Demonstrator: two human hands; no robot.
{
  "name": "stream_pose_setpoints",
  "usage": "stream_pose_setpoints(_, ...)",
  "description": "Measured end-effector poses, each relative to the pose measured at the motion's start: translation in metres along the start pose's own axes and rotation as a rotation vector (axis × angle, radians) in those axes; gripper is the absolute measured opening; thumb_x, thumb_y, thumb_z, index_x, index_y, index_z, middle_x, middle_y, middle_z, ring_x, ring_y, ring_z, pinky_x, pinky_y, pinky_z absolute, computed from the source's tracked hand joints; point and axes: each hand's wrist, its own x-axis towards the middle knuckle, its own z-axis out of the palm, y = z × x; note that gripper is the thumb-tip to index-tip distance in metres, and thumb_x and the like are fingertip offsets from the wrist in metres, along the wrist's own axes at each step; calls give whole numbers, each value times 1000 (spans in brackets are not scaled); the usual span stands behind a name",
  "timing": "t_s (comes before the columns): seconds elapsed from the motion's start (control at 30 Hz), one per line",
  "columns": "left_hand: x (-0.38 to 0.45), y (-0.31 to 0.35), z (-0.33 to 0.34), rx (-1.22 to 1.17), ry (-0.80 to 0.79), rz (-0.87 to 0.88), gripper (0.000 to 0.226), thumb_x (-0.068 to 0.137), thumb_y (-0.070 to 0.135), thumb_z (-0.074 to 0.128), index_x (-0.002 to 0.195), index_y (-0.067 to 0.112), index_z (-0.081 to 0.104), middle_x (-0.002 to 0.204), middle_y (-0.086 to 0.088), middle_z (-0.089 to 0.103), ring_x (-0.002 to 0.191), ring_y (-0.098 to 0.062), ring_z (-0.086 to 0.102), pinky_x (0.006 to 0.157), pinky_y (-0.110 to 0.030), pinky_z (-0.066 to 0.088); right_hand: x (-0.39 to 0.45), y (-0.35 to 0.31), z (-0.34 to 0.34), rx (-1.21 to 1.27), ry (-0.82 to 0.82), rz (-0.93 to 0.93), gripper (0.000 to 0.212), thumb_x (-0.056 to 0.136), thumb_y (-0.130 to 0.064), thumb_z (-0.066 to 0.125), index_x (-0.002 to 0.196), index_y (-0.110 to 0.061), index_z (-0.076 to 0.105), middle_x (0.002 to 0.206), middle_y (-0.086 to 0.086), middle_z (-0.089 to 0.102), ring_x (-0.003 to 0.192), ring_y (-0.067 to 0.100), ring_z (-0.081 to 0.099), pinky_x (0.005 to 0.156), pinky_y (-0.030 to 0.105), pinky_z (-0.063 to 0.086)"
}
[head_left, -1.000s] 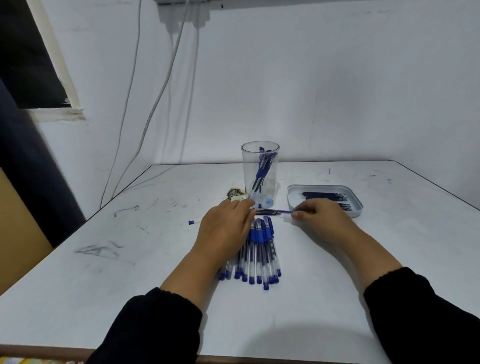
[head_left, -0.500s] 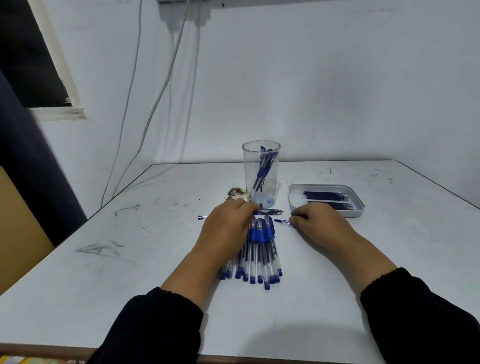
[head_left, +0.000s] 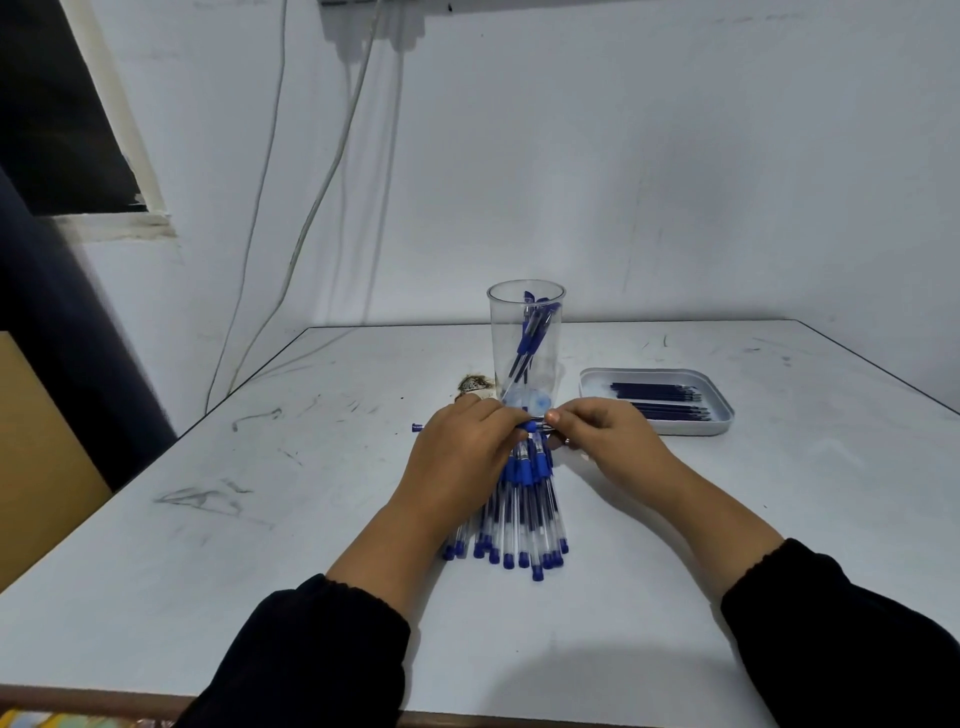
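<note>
Several clear pens with blue caps lie in a pile (head_left: 519, 514) on the white table (head_left: 260, 545). Over the far end of the pile, my left hand (head_left: 460, 457) and my right hand (head_left: 608, 436) meet. Both pinch one blue pen (head_left: 535, 427) held crosswise between the fingertips. The pen's left end pokes out beyond my left hand. A clear plastic cup (head_left: 525, 343) stands just behind the hands with a few blue pens upright in it. To its right sits a white tray (head_left: 722, 410) holding several dark refills.
A small brown scrap (head_left: 475, 384) lies left of the cup. Cables hang down the wall at the back left. The table's front edge runs close to my sleeves. A dark window and a brown panel are at the left.
My right hand moved left from beside the tray and now meets my left hand at the pen, which is lifted slightly off the table.
</note>
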Motion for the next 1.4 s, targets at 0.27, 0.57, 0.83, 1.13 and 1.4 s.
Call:
stream_pose_setpoints(0.27, 0, 0, 1, 7, 17, -2, 17, 87, 17, 62, 100, 10, 69, 86, -4, 69, 76, -23, 59, 62, -37, 51, -1, -3, -4, 80, -26, -16, 18, 76, 5, 74, 89, -8, 70, 78, 1, 70, 65, -1, 63, 63, 12, 49)
stream_pose_setpoints(0.57, -1, 1, 0, 3, 16, 2, 17, 85, 11, 68, 102, 9, 69, 87, -5, 69, 76, -23, 59, 63, -34, 49, -1, 1, -3, -7, -26, 46, 30, 93, -32, 59, 87, -7, 74, 71, 2, 71, 56, -1, 52, 54, 9, 40)
stream_pose_setpoints(0.83, -1, -1, 1, 14, 21, 8, 16, 86, 15, 64, 100, 10, 69, 86, -4, 68, 76, -23, 59, 62, -35, 50, -2, -4, -4, 84, -74, 3, 24, 77, 4, 73, 97, -9, 70, 82, 3, 69, 65, -1, 63, 64, 11, 49)
stream_pose_setpoints(1.13, -1, 0, 0, 21, 12, 6, 17, 85, 11, 67, 102, 9, 68, 87, -5, 69, 76, -23, 60, 64, -33, 49, -4, -4, -2, 76, -53, 74, 29, 95, -24, 57, 92, 1, 71, 79, 14, 70, 52, 0, 51, 51, 8, 41)
stream_pose_setpoints(1.4, 0, 1, 0, 17, 16, -3, 17, 87, 15, 63, 101, 10, 69, 87, -4, 69, 76, -23, 60, 63, -34, 49, -1, -3, -6, 104, -82, 29, 24, 79, 2, 73, 98, -12, 70, 85, 6, 71, 72, 7, 66, 68, 15, 51)
